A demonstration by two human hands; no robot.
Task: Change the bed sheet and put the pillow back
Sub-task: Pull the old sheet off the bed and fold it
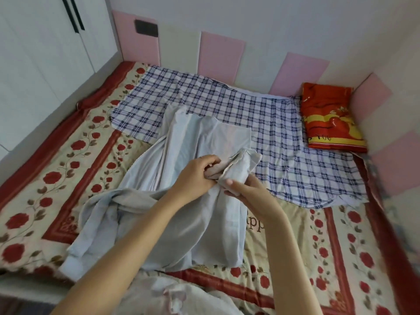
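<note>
both your hands meet on one gathered edge of the pale sheet (200, 223). your left hand (195, 176) curls its fingers (209, 160) over the bunch from above and pinches it. your right hand (250, 196) grips the same bunch from below, thumb pressed on top. the rest of the sheet trails from your fingers back toward you and to your left, its long axis ending in a crumpled heap beside your left forearm. just beyond your fingertips lies the checked cloth (227, 103). further out and to the right sits the pillow (329, 119), nearer your right hand. the next move, i judge, is to draw the hands apart along that edge.
</note>
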